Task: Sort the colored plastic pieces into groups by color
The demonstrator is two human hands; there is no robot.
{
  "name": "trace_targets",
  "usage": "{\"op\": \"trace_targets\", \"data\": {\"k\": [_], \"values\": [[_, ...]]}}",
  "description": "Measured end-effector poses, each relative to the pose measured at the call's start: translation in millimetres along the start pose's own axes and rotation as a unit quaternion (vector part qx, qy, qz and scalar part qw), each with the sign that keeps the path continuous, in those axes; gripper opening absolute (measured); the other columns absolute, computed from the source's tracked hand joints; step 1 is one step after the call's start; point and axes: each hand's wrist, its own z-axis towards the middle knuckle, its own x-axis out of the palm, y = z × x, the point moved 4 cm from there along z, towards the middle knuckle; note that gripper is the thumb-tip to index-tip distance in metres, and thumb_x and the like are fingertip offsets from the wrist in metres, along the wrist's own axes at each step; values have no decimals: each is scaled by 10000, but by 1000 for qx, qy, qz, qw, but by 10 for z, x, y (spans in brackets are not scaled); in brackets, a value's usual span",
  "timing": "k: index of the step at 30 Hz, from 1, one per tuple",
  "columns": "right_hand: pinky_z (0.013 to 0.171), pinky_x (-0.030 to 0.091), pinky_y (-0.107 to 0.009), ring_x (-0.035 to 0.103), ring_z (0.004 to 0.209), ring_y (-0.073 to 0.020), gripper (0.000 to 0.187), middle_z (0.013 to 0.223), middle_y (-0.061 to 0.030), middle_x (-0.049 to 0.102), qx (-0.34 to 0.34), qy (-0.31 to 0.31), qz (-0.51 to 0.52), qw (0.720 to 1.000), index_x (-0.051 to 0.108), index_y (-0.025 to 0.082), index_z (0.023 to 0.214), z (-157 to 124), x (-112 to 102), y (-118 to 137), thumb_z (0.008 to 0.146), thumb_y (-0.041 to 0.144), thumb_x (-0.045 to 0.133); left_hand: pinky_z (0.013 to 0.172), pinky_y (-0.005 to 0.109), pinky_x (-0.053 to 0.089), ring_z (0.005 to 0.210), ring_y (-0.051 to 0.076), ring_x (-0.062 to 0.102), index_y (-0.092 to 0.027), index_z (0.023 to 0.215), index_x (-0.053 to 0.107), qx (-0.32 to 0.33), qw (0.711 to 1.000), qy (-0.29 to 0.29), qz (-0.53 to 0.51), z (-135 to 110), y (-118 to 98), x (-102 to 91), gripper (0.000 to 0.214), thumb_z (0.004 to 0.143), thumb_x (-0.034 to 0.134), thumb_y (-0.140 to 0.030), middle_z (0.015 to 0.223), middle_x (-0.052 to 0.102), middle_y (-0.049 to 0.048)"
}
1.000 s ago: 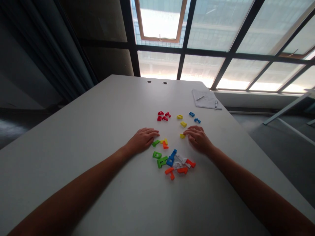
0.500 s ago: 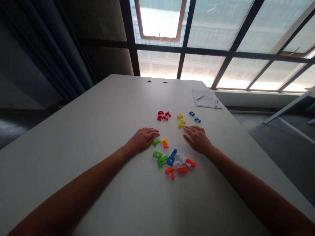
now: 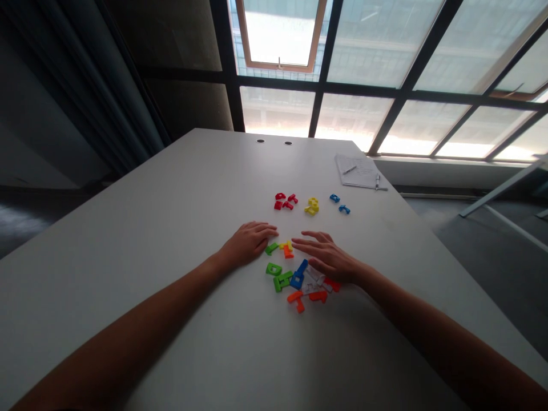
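My left hand [image 3: 250, 242] lies flat on the white table, fingers stretched out, beside a green plastic piece [image 3: 272, 249]. Over the mixed pieces hovers my right hand [image 3: 327, 255], fingers apart and holding nothing. Its fingertips are close to a small yellow piece [image 3: 289, 245] that lies against an orange piece [image 3: 288, 252]; whether they touch I cannot tell. Below are more green pieces [image 3: 282, 281], a blue piece [image 3: 298, 275], white pieces [image 3: 311, 285] and orange pieces [image 3: 317, 296]. My right hand partly covers the white ones and an orange one.
Farther back, several red pieces [image 3: 278, 205], a cluster of yellow pieces [image 3: 312, 206] and two blue pieces [image 3: 344, 209] lie in separate groups. Papers [image 3: 359, 171] with pens rest near the right edge of the white table [image 3: 192, 354]. Windows stand behind.
My right hand has moved left and nearer, from the yellow group to above the mixed pieces. The yellow pieces at the back now sit closer together. My left hand has stayed put.
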Motion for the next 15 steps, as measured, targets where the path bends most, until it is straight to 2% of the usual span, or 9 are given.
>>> {"op": "trace_targets", "data": {"k": [3,5,8,11,13,15], "values": [[1263,247,-604,275,1606,-334,564,1689,-20,440,-3,25,9,1000,408,358,1657,67,67,92,1139,555,299,1233,468,410,1371,215,610,-296,1314,714,-1,1000,-3,0,-1,-1,-2,379,1048,446,-271,1438,702,30],[1261,227,-621,280,1602,-337,542,1663,-16,483,14,16,1,1000,461,360,1628,82,84,60,1145,535,285,1233,472,409,1377,217,606,-293,1315,713,-2,1000,-2,1,-3,3,1,378,1049,444,-271,1439,701,31],[1217,275,-630,402,1527,-344,500,1537,-60,627,47,-43,-26,998,614,311,1509,50,36,-82,1153,465,299,1232,481,407,1377,219,608,-290,1317,708,-2,1000,2,5,-4,11,9,376,1053,441,-275,1439,702,32],[1152,362,-590,564,1362,-328,436,1318,-96,759,70,-128,-56,988,749,257,1296,-29,-56,-240,1142,394,364,1239,486,400,1375,220,611,-291,1317,705,-2,1000,4,6,-6,20,15,373,1056,440,-283,1442,700,35],[1101,421,-556,646,1221,-307,376,1181,-103,796,77,-176,-60,980,777,238,1177,-80,-102,-314,1125,357,424,1243,486,397,1379,221,608,-288,1314,706,0,1000,3,5,-8,23,16,372,1057,437,-286,1444,699,39],[1030,494,-506,692,1097,-279,315,1122,-111,791,73,-197,-38,977,774,228,1133,-110,-117,-349,1102,320,474,1244,486,397,1382,220,607,-287,1313,707,1,1000,1,3,-11,25,16,373,1058,434,-289,1446,697,41]]}}
